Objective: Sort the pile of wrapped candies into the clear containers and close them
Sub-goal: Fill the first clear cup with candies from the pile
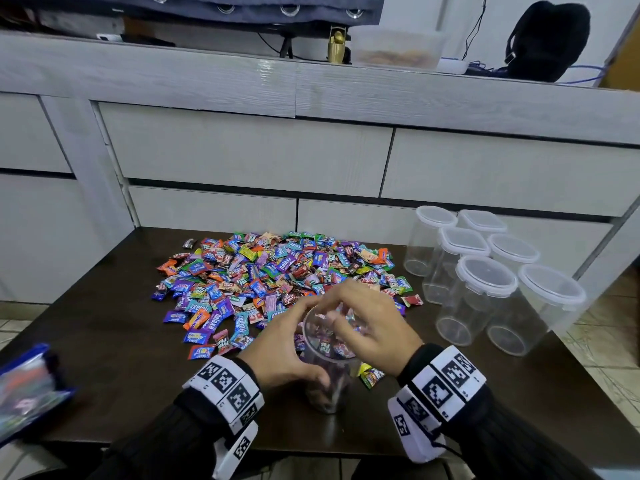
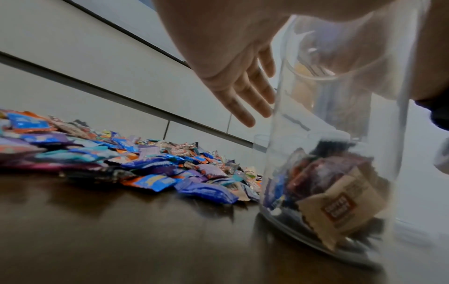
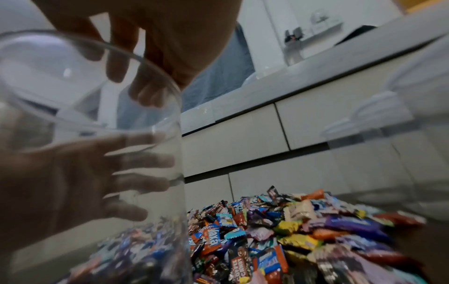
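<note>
Head view, open container [image 1: 327, 372] (some candies inside) between left hand [image 1: 280, 355], right hand [image 1: 372, 327]

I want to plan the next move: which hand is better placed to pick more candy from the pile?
Probably the right hand: it hovers free over the open container, while the left hand steadies that container's side.

Lidless clear container [image 1: 327, 375] (few candies inside) upright before colourful candy pile [image 1: 277, 275]

The dark table [image 1: 117, 348] bears a candy pile [image 1: 277, 275], an open jar [image 1: 327, 372] and lidded containers [image 1: 485, 271].
</note>
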A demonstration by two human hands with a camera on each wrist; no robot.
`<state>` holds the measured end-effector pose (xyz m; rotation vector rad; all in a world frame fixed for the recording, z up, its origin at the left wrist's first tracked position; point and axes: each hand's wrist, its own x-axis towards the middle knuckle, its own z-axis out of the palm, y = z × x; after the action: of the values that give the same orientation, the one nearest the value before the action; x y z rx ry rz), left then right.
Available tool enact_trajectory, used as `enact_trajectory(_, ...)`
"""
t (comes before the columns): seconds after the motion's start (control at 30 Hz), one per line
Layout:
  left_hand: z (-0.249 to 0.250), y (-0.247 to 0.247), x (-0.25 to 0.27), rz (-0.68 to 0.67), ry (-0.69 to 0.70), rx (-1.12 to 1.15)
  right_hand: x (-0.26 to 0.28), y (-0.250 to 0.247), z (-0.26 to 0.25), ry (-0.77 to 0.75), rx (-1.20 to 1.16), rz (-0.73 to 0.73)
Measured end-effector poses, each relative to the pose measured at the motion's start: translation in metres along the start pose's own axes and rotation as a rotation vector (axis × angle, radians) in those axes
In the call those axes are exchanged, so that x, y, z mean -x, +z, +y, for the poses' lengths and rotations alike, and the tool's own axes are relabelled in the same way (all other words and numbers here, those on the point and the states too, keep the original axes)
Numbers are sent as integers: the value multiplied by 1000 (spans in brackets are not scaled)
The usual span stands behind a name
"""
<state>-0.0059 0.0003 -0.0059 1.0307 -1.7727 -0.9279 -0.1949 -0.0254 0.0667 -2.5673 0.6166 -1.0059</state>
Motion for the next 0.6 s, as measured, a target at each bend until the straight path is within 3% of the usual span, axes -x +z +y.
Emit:
enact_trajectory(0.07,-6,-9,4,31,-22,9,4,-4,9,79,-22,188)
enact_trajectory(0.13,-12,-22,9,110,-70,-79,10,-10,26,253,29,238)
enact_trajectory(0.17,-15,-31,11,160,-122,-179,15,-13,37,374,79,175)
enact_trajectory(0.23,-25,-50,17,205,-274,-508,27,-14,57,616,186,-87)
enact_trajectory(0.3,-36,-63,23,92,-501,-810,42,-6,71,774,300,-405)
enact_trajectory(0.37,-48,-70,28,-68,-714,-968,55,6,82,825,402,-612)
enact_trajectory(0.47,-64,-71,33,-200,-890,-1036,66,24,95,883,444,-666)
enact_trajectory(0.6,-80,-67,27,-164,-973,-1017,65,49,96,933,446,-640)
